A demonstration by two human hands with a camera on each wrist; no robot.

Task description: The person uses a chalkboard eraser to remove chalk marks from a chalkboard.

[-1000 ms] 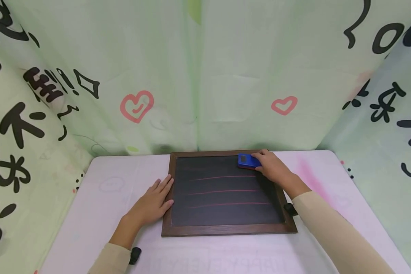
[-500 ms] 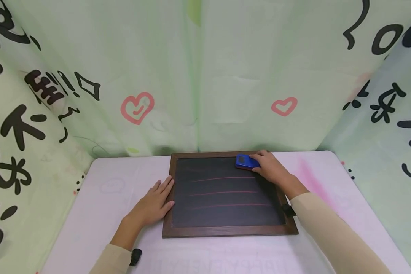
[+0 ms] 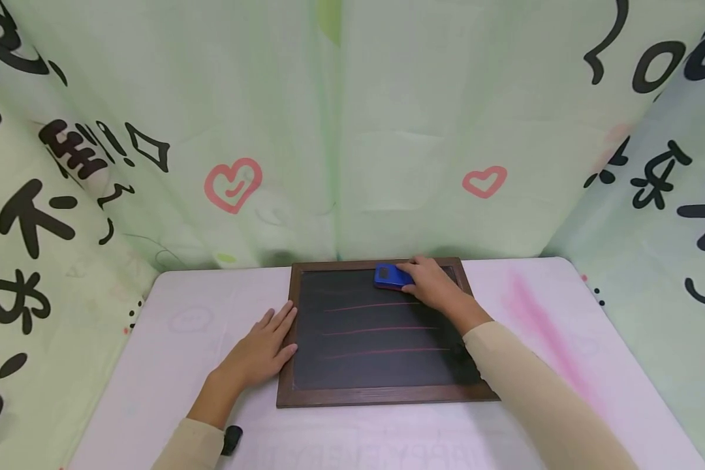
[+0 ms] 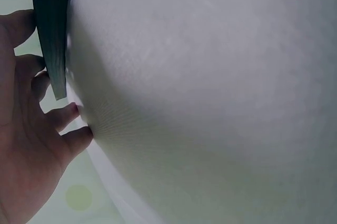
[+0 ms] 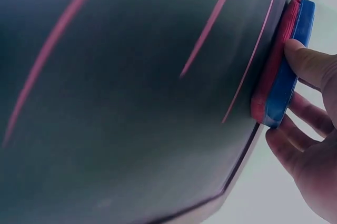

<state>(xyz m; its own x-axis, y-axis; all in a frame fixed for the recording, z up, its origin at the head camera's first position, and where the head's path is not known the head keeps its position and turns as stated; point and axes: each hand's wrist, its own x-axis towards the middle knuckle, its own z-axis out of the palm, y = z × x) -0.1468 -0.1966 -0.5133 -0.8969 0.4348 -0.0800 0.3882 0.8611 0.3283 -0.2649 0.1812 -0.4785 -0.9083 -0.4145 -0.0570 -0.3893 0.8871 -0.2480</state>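
Note:
A blackboard [image 3: 382, 369] in a brown wooden frame lies on the table, with three thin pink chalk lines [image 3: 382, 329] across it. Near its far edge my right hand [image 3: 437, 286] grips a blue board eraser [image 3: 390, 276]. In the right wrist view the red felt side of the eraser [image 5: 287, 61] faces the board, thumb on one side and fingers on the other. My left hand [image 3: 262, 346] rests at the left side of the frame, fingers spread. Seen from the left wrist, the left fingertips touch the frame [image 4: 52, 34] and the table.
The white table [image 3: 194, 313] carries a pink smear on its right side. A pale green curtain [image 3: 399, 163] with black writing and pink hearts hangs behind it and along both sides. My right forearm crosses the board's right edge.
My right hand has slid the eraser leftward along the top of the board. The left hand stays at the frame, and the three pink lines look much the same.

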